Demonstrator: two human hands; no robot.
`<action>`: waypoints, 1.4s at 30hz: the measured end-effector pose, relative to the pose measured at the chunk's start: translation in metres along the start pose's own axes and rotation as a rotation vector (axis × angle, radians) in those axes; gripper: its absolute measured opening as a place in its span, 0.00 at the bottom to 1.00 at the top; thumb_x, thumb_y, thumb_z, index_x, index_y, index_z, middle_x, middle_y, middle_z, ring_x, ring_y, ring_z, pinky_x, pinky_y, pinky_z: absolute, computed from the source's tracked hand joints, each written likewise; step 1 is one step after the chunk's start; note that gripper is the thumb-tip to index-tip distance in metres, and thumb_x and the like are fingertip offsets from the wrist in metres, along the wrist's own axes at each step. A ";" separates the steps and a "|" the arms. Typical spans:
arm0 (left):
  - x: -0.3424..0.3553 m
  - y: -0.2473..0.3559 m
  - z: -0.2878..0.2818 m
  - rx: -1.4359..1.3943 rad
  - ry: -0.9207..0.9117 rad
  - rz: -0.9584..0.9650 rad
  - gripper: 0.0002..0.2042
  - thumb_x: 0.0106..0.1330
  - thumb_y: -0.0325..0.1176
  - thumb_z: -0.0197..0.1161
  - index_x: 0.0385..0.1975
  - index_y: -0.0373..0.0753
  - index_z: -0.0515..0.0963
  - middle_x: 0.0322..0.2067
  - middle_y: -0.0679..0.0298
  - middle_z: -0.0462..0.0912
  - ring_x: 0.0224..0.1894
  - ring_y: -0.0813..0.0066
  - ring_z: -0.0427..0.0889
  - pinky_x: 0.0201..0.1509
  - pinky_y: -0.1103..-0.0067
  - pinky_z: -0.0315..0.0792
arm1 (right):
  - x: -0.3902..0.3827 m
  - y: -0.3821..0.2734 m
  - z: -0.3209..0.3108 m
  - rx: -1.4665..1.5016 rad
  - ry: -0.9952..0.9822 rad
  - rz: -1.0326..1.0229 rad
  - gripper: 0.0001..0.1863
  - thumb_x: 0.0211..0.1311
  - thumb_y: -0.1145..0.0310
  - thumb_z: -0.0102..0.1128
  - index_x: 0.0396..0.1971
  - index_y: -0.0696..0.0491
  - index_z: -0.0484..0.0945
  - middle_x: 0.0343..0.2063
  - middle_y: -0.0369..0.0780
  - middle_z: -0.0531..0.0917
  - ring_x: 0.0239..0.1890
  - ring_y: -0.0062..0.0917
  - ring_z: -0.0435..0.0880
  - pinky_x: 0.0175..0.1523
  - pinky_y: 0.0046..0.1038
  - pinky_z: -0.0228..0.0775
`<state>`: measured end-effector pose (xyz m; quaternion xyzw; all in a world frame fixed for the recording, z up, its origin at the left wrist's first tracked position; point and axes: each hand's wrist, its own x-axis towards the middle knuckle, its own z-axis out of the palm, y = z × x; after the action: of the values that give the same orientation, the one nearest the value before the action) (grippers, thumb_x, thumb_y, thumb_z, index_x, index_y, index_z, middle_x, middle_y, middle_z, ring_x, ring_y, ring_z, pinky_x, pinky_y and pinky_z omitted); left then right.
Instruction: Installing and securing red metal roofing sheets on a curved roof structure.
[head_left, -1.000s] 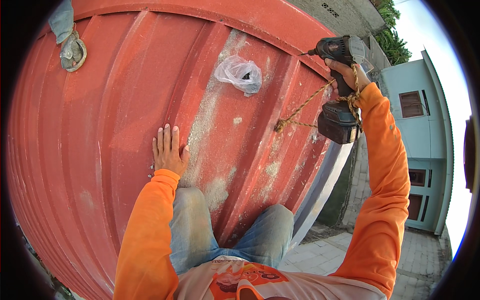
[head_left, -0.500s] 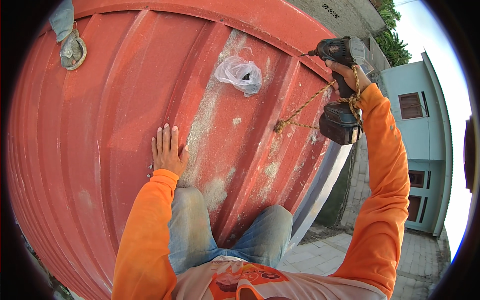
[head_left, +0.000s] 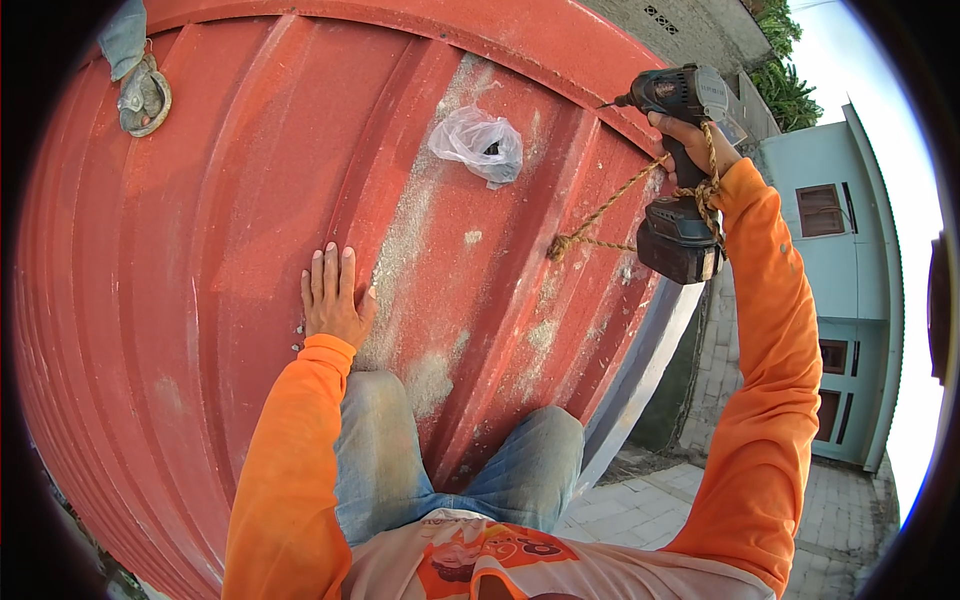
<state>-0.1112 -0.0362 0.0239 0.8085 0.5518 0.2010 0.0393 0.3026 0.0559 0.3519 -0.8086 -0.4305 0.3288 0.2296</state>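
Note:
My right hand [head_left: 690, 145] is wrapped round the grip of a dark cordless drill [head_left: 672, 92] at the far right of the roof. The drill's bit points left, with its tip at the red ridge flashing [head_left: 560, 82]; whether it touches a screw is too small to tell. A brown rope [head_left: 612, 203] is tied about the drill's handle and my wrist, its knotted end hanging to the left. My left hand [head_left: 336, 298] lies flat on the red metal roofing [head_left: 270, 200], fingers stretched out, holding nothing. Between the hands, farther up, rests a clear plastic bag [head_left: 470, 140] with something dark inside.
Raised ribs run down the dusty, cement-stained roof. Its right edge drops past a pale gutter or wall top [head_left: 640, 375] to paving [head_left: 640, 505] below. Another person's sandalled foot [head_left: 145, 98] stands at the far left. A light blue building [head_left: 850, 240] rises on the right.
The drill and my right hand have shifted very slightly upward and tilted a little. My left hand stays in place on the roof.

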 end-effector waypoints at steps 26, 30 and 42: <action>0.003 0.002 0.000 -0.018 0.007 -0.004 0.34 0.64 0.46 0.54 0.70 0.44 0.54 0.69 0.53 0.57 0.71 0.52 0.54 0.72 0.53 0.50 | 0.003 0.000 0.002 0.012 -0.067 -0.066 0.18 0.58 0.54 0.66 0.31 0.53 0.75 0.16 0.34 0.75 0.11 0.17 0.71 0.14 0.21 0.65; 0.002 0.001 0.000 -0.014 -0.013 -0.002 0.35 0.64 0.45 0.55 0.70 0.42 0.53 0.70 0.52 0.54 0.72 0.52 0.51 0.73 0.56 0.47 | 0.004 0.001 0.004 0.021 -0.050 -0.035 0.18 0.58 0.53 0.66 0.29 0.52 0.73 0.14 0.33 0.73 0.10 0.17 0.70 0.14 0.20 0.64; 0.001 0.000 0.001 -0.011 -0.007 -0.001 0.35 0.65 0.45 0.55 0.70 0.42 0.53 0.70 0.52 0.55 0.72 0.52 0.52 0.73 0.56 0.47 | 0.017 0.011 0.005 -0.096 -0.083 -0.060 0.19 0.57 0.51 0.67 0.32 0.53 0.75 0.20 0.35 0.76 0.15 0.17 0.73 0.18 0.22 0.67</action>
<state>-0.1106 -0.0350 0.0229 0.8086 0.5511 0.2011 0.0455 0.3120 0.0648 0.3352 -0.7910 -0.4790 0.3340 0.1825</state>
